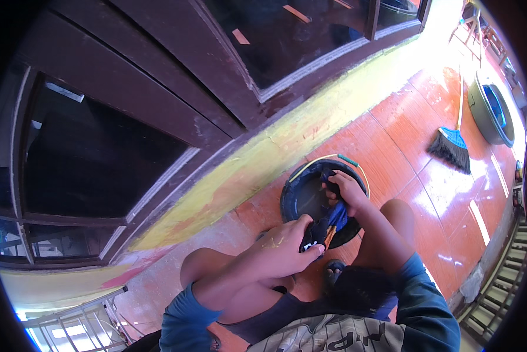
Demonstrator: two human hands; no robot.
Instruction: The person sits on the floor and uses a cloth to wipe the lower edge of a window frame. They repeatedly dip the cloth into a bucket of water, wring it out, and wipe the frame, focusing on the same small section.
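A dark bucket [289, 204] with a wire handle and green grip stands on the tiled floor in front of my knees, cloudy water inside. Over it I hold a wet-looking dark cloth [339, 216] with blue and orange parts, stretched between both hands. My left hand [292, 246] grips its lower, bunched end near the bucket's near rim. The other end, darker and bunched, is in my right hand [348, 190], above the bucket's right side. Part of the cloth hangs over the water; my fingers hide some of it.
A yellow-painted wall base [263, 154] with dark wooden window frames runs along the left. Further off lie a broom [452, 145] with black bristles and a large grey basin [488, 116] holding something blue. A metal railing [505, 273] stands at the right edge.
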